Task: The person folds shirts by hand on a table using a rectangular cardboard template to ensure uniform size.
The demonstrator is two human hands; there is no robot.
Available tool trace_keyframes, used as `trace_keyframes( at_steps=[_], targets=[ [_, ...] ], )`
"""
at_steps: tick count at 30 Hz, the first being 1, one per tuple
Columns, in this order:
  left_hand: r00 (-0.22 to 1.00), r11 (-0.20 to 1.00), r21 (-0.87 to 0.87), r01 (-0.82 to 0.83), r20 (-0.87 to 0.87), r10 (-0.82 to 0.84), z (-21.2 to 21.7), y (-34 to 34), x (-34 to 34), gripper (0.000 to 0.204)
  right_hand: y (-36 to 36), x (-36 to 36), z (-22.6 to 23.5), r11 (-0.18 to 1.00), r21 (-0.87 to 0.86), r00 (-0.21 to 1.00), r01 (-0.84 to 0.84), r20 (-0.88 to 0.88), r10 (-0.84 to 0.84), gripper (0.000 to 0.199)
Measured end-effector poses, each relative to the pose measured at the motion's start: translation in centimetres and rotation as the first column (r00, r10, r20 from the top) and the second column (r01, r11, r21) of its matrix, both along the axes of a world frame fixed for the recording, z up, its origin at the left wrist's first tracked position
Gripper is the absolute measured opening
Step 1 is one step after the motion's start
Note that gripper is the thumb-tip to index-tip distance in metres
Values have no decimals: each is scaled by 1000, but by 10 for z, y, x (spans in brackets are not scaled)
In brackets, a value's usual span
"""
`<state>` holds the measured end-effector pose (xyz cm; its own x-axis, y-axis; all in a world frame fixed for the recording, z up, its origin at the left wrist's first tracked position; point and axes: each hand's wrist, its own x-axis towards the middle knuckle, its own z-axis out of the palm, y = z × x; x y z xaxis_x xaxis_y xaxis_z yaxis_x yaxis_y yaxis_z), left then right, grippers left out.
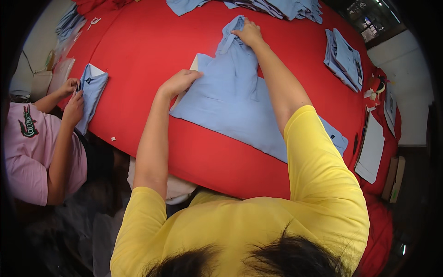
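Your light-blue shirt [221,92] looks partly folded, its near right side unfolded; your right hand [249,34] grips the bunched far end, your half-curled left hand [179,83] touches the left edge (grip unclear), over red tablecloth [138,60].

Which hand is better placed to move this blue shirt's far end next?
Probably the right hand: it touches the far end of the blue shirt, while the left hand rests by the pale board.
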<state>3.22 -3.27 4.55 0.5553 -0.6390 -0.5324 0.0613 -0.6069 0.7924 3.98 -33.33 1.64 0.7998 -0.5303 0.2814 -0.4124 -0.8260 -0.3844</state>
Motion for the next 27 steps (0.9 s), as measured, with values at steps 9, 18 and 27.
trace_keyframes(
  at_steps=[9,18,27],
  targets=[
    [1000,995,-103,14,-15,-16,-3,3,-1,40,-10,1,46,953,301,999,-38,20,33,43],
    [988,977,-211,17,153,16,-16,8,-19,25,45,-186,134,646,487,803,-588,448,393,28],
    [854,908,-341,244,519,-35,-43,23,-23,20,95,-378,44,795,532,947,-292,279,162,19]
  ],
)
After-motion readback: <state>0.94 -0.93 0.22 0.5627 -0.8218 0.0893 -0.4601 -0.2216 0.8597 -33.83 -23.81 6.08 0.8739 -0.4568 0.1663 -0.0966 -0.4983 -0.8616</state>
